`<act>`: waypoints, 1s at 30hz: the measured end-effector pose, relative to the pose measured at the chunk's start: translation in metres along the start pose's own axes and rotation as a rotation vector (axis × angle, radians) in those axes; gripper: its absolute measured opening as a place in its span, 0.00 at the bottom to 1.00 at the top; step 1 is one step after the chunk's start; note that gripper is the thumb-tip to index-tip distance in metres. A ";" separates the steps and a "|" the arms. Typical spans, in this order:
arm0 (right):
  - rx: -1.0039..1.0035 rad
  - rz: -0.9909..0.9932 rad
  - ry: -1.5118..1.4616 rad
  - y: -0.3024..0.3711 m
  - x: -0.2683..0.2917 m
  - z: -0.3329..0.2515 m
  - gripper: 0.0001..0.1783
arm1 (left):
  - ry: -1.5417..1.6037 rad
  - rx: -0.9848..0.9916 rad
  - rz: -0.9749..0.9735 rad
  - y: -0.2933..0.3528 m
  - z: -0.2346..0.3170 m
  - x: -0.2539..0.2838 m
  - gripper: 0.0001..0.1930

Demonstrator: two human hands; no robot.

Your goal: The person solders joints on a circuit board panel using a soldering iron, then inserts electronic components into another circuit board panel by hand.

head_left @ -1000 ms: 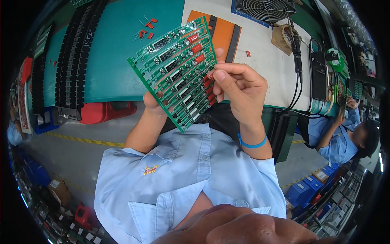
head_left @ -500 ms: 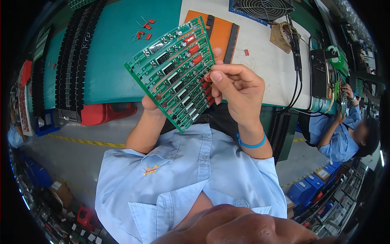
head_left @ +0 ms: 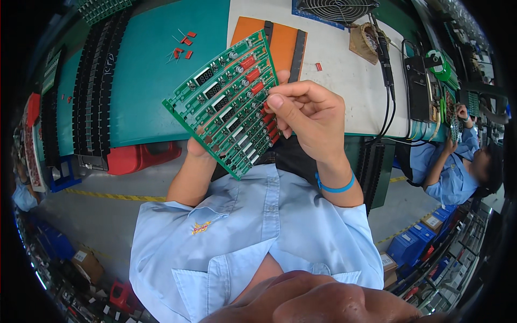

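Observation:
A green circuit board panel [head_left: 215, 116] is held up tilted above the bench's near edge. Its rows carry black digit displays, small round silver parts and red box capacitors [head_left: 253, 75] toward the right side. My left hand [head_left: 198, 148] grips the panel from beneath at its lower left edge, most of its fingers hidden behind the board. At the panel's right edge my right hand [head_left: 315, 116] is closed, thumb and forefinger pinched on a red capacitor [head_left: 266, 106] against the board. The fingers partly cover that capacitor.
Loose red capacitors [head_left: 187, 41] with long leads lie on the green mat [head_left: 156, 81]; another capacitor [head_left: 319, 67] lies on the white surface. Behind the panel is an orange board [head_left: 285, 48]. Black slotted racks [head_left: 97, 86] stand left, a fan [head_left: 339, 8] at the back. A co-worker [head_left: 452, 161] sits right.
My right hand has shifted slightly left with the capacitor, whose leads showed between the fingertips before and are now hardly visible. The whole view has shifted a little; my left hand keeps its hold.

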State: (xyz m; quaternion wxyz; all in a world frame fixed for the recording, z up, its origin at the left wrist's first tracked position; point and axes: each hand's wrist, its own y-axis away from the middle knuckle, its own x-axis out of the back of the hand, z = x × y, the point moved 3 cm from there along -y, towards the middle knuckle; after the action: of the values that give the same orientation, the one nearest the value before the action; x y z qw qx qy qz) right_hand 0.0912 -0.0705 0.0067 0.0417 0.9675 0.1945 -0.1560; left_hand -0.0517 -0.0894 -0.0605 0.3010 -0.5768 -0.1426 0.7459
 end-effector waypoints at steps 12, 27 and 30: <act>0.461 0.277 0.682 -0.010 0.038 -0.023 0.04 | -0.038 -0.023 0.168 0.001 0.006 -0.013 0.72; 0.325 0.095 0.629 -0.041 0.069 -0.023 0.08 | 0.020 0.101 0.427 0.002 0.003 -0.026 0.69; 0.208 0.055 0.254 -0.034 0.046 -0.034 0.08 | 0.001 0.132 0.425 0.003 0.002 -0.025 0.68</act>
State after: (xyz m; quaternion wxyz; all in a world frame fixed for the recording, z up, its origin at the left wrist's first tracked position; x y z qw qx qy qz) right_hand 0.1276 -0.0183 0.0233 -0.0793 0.9835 0.1545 -0.0507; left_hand -0.0503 -0.1065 -0.0425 0.1741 -0.5734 0.0312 0.8000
